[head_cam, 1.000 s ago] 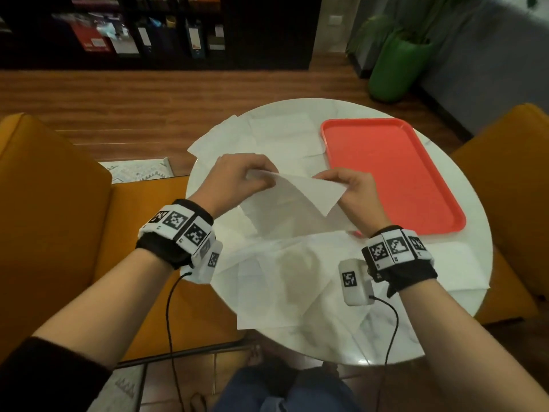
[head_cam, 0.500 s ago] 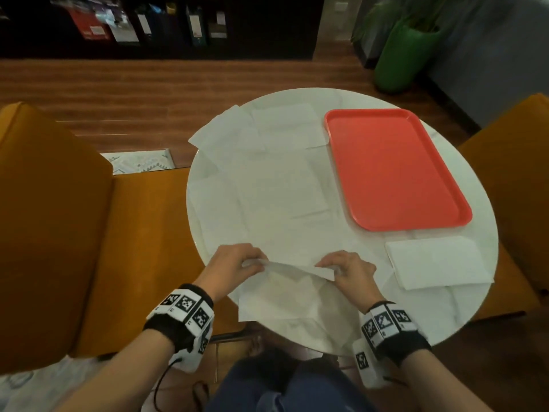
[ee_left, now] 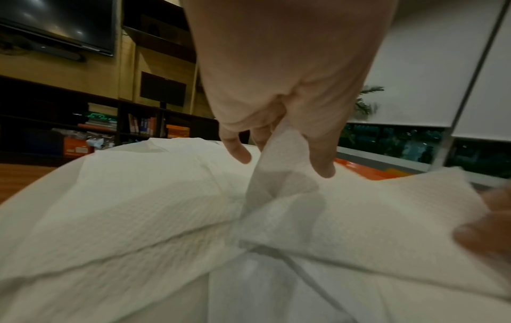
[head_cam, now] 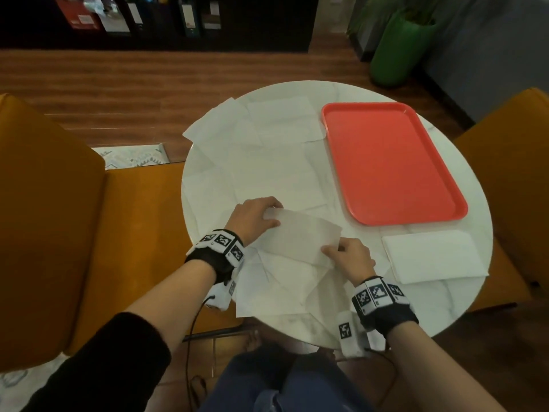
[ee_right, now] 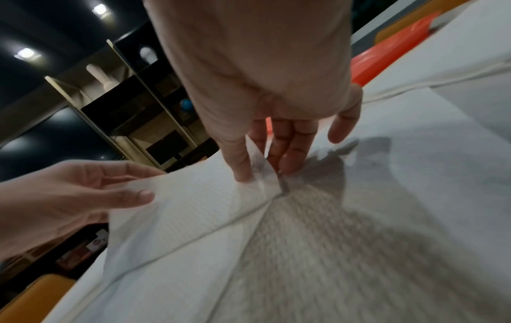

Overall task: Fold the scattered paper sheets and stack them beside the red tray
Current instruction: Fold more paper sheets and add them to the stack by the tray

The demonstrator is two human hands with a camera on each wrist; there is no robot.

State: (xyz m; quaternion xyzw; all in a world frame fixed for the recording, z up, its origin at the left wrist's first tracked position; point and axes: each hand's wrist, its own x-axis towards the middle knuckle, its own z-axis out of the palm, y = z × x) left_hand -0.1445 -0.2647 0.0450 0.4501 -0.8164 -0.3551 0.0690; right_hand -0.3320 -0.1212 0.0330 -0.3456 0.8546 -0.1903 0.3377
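A white paper sheet (head_cam: 300,239), folded over, is held just above the round table between both hands. My left hand (head_cam: 267,214) pinches its left corner (ee_left: 279,157); my right hand (head_cam: 335,251) pinches its right corner (ee_right: 259,172). Several unfolded sheets (head_cam: 279,162) lie scattered over the left half of the table and under the hands. The red tray (head_cam: 389,165) sits at the right, with nothing on it. A folded sheet (head_cam: 430,260) lies just in front of the tray's near edge.
The white marble table (head_cam: 463,310) is flanked by orange chairs (head_cam: 50,221) on the left and right. A green planter (head_cam: 398,46) stands on the wooden floor beyond. My knees are under the table's near edge.
Both hands carried the sheet from mid-table down toward the near edge, folding it over. Now the folded sheet is held a little farther out and higher, turned slantwise.
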